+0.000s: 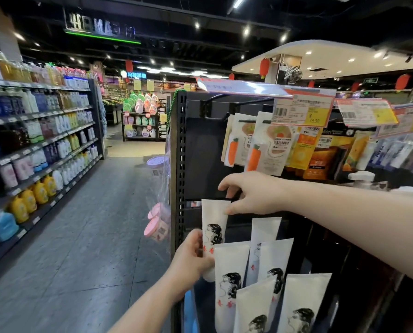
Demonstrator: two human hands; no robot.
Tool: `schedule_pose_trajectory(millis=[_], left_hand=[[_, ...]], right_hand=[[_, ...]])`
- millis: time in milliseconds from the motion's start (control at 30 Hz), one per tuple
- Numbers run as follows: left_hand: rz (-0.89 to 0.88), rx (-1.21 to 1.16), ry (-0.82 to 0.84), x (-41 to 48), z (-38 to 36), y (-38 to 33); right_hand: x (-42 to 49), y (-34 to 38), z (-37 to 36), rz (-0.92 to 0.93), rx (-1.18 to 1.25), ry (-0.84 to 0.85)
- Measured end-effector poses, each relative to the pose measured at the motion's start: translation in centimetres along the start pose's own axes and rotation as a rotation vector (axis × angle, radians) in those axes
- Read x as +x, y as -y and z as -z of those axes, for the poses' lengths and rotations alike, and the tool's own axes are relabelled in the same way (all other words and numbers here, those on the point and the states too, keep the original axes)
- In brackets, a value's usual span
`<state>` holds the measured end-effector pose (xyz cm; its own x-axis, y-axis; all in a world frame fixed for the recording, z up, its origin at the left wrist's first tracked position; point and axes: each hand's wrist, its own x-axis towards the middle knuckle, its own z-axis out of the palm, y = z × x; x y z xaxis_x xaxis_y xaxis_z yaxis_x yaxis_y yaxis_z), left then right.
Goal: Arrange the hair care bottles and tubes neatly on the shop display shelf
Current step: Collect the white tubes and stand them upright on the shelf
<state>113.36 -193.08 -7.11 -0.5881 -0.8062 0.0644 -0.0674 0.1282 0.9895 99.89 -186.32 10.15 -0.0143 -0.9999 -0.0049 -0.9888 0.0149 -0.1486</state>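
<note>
Though pinched by left hand and right hand, upright white tube, black-haired portrait.

The floor is gray and a bit shiny. A long shelf full of bottles runs down the left side. Far back stands a small shelf with colorful things. The ceiling is dark, with little round lights. Red lanterns hang up high. A green strip glows under a sign.
</note>
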Motion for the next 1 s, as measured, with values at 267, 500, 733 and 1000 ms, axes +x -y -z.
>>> schedule_pose_trajectory(millis=[267,500,733,1000], left_hand=[[0.025,0.076,0.071,-0.2,-0.1,0.5],[0.004,0.086,0.096,-0.4,0.0,0.2],[-0.049,0.114,0.049,0.1,0.6,-0.2],[-0.068,0.137,0.038,-0.4,0.5,-0.5]], right_hand=[[0.7,1.0,-0.9,0.035,-0.078,0.053],[0.8,0.7,-1.3,0.02,-0.094,0.067],[0.9,0.7,-1.5,0.017,-0.076,0.075],[0.9,0.6,-1.3,0.024,-0.086,0.093]])
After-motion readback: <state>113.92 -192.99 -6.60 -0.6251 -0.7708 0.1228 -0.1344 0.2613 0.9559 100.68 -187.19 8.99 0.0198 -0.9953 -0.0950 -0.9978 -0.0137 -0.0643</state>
